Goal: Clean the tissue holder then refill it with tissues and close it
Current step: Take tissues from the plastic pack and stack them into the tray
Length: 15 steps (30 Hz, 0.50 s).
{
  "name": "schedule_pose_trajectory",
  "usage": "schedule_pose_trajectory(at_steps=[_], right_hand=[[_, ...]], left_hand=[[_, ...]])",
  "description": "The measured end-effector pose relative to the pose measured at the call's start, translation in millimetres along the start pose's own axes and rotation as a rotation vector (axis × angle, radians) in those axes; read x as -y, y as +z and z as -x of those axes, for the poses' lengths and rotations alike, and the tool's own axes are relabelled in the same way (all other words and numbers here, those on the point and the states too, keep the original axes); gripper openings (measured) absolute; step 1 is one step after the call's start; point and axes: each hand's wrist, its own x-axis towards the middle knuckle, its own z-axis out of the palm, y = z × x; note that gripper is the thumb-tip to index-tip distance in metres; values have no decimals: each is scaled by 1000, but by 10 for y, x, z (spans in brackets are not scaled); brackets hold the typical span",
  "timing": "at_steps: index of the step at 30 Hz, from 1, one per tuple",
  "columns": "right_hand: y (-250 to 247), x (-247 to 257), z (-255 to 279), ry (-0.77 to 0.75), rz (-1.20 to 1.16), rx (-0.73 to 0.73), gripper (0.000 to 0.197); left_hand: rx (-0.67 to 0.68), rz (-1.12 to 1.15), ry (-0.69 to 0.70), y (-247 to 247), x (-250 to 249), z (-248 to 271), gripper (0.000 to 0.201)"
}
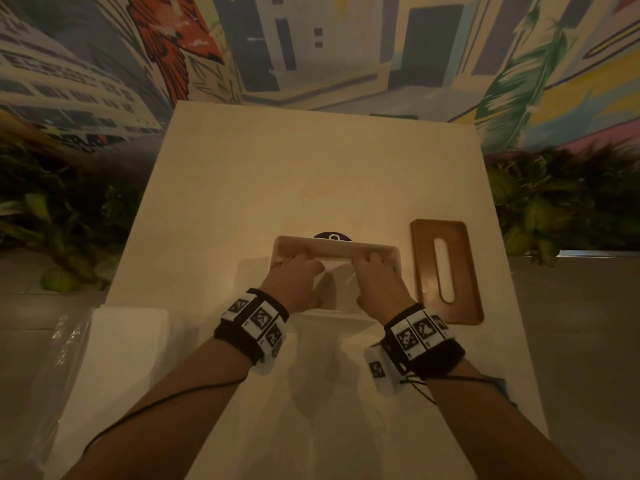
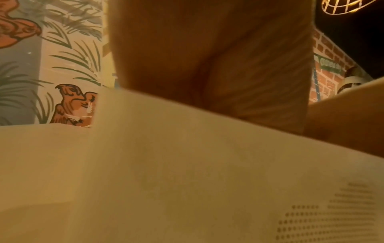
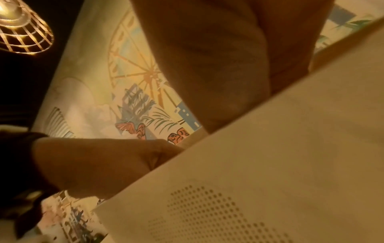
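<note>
Both hands are down in the open holder, which sits on the table right under them. The left hand and right hand press side by side on the tissues, fingers bent over the far edge of the stack and pushing it down toward the holder's floor. The wrist views show only palm and a pale sheet with a dotted print, so whether the thumbs pinch the stack or merely rest on it cannot be told. Just right of the right hand lies the wooden lid, flat, slot up, apart from the holder. Near the left forearm, at the table's edge, lies a white wrapped pack. The tissues look soft and light and will likely buckle or spring up if squeezed at the middle; flat pressure near both ends should seat them better. The lid looks stiff and smooth, best taken by its long edges.
</note>
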Motion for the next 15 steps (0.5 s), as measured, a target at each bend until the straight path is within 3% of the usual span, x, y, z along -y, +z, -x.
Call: schedule_pose_trajectory(at_steps=[9,12,15], right_hand=[[-96,-2,-29,-15,-21,152,36],[-178,18,-10,-47,-43,101,47],[-317,91,44,-99,-143,16,54]], left_hand=[[-35,-118,29,-71,-78,-2,42],[-64,-104,53,-153,-105,60,36],[-113,101,53,-294,-108,285,41]])
